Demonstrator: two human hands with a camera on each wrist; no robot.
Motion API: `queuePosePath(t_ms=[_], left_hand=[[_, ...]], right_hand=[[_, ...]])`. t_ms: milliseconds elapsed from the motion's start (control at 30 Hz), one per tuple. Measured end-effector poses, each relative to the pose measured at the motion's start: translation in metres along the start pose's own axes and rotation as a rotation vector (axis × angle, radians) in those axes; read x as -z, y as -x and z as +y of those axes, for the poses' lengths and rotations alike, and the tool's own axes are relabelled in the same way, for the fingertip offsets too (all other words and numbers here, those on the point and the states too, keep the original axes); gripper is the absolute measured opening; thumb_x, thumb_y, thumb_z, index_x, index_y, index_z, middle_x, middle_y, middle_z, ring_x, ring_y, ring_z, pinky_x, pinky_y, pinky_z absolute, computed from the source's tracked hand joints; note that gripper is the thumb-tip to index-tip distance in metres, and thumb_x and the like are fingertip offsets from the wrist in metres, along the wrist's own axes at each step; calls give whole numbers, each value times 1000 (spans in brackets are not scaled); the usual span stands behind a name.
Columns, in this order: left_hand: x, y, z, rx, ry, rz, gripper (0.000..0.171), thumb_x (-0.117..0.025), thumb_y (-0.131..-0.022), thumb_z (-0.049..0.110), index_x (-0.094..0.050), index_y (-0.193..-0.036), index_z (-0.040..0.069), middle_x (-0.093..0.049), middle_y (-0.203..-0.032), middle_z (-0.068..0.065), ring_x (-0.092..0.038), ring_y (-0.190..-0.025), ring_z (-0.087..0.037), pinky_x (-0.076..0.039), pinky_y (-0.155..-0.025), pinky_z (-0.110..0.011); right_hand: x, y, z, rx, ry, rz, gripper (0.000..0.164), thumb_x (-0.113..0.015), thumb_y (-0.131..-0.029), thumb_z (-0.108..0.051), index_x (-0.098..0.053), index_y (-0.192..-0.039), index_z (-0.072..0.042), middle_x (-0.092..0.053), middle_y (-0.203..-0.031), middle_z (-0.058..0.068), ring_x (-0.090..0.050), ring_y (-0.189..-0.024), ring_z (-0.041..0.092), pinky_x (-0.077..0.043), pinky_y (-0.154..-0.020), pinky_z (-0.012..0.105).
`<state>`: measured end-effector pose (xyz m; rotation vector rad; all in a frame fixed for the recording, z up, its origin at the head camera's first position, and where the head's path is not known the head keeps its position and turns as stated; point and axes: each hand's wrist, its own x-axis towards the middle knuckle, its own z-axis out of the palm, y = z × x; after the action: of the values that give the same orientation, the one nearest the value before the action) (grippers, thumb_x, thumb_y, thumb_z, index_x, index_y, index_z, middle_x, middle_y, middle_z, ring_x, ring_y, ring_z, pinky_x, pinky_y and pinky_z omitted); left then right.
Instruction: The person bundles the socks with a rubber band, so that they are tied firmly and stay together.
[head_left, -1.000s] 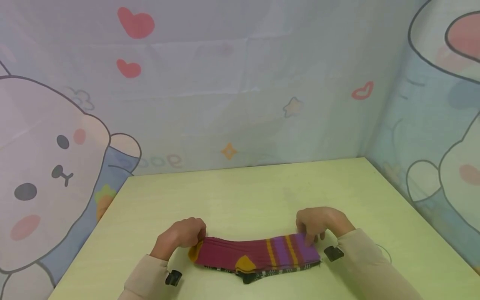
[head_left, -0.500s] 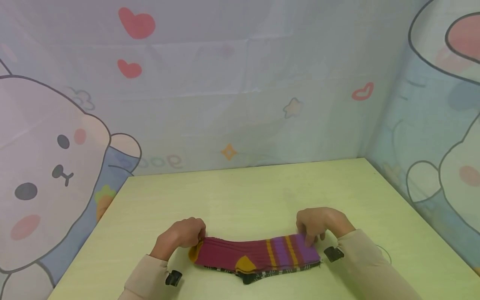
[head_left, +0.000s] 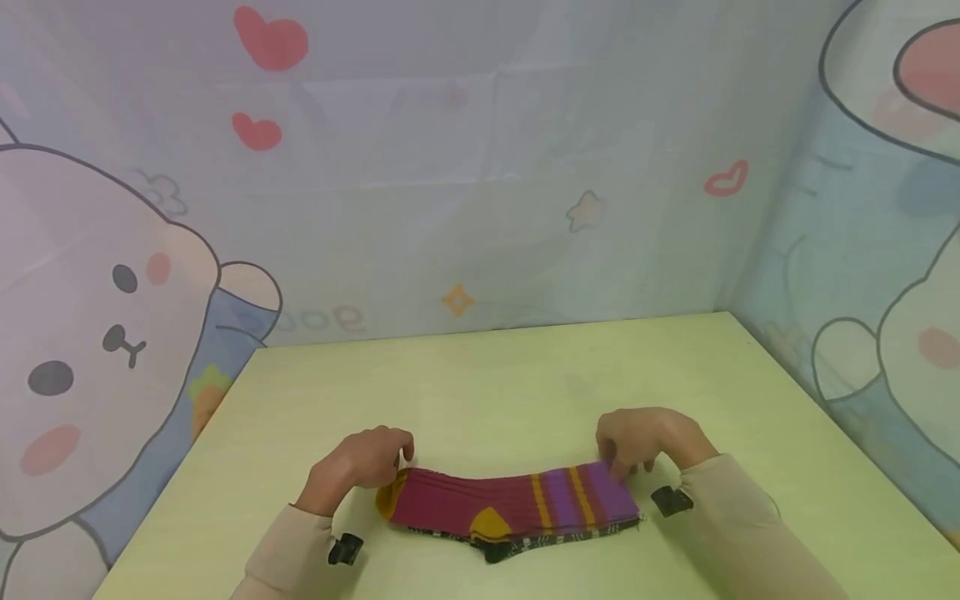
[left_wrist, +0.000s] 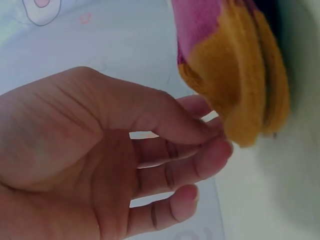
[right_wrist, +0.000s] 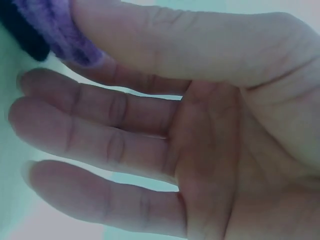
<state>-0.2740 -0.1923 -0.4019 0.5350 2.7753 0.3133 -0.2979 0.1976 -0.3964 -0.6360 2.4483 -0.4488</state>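
A maroon sock with yellow toe and heel and a purple striped cuff lies crosswise on the table. Under its near edge shows a dark patterned sock. My left hand is at the yellow toe, fingers loosely bent, thumb tip close beside the knit; no fabric is plainly between thumb and fingers. At the other end my right hand pinches the purple cuff between thumb and index finger. The other right fingers are spread below it, and the exact grip is partly hidden.
The pale yellow table runs back to a printed cloth backdrop with hearts and cartoon animals. Another cloth wall borders the right side. Black clips show near both wrists.
My left hand has lifted slightly off the toe, its index finger now straighter. My right hand shifted a little to the right. The socks look nearly unmoved.
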Motion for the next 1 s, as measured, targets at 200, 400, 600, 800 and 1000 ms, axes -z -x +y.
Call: queuePosePath(t_ms=[200,400,600,800,1000], left_hand=[[3,-2,12,-35,4,75,17,-60,-94,-1,-65,-109,6,-62,-89,-3,-52,-65,-15,-44,-59,-35],[6,-5,31,-150,16,175,16,-63,-93,1,-65,-109,5,-63,-95,-6,-59,-81,-20,-51,-69,-39],[5,-15,53,-293,11,263,17,-66,-95,5,-64,-111,7,-64,-106,-8,-62,-88,-22,-52,-71,-36],[1,-28,83,-402,23,292,20,-63,-97,7,-64,-117,8,-63,-115,-8,-65,-96,-22,-54,-74,-33],[-2,-38,114,-445,40,232,34,-58,-99,2,-59,-131,13,-62,-121,-7,-65,-103,-22,-51,-68,-27]], right_hand=[[10,12,7,52,20,49,5,-69,-92,-7,-70,-97,-9,-65,-84,1,-63,-72,22,-55,-58,35],[16,26,19,53,-13,78,11,-61,-97,-5,-69,-104,-5,-66,-86,5,-63,-71,22,-52,-57,32],[22,43,37,36,-111,129,19,-48,-101,1,-65,-109,1,-66,-100,13,-61,-78,23,-52,-62,36],[28,56,48,14,-111,187,15,-50,-98,2,-63,-104,0,-64,-91,11,-55,-69,21,-48,-60,35],[32,59,60,-41,-63,218,9,-63,-89,0,-60,-84,-7,-54,-72,3,-46,-59,15,-42,-54,30]])
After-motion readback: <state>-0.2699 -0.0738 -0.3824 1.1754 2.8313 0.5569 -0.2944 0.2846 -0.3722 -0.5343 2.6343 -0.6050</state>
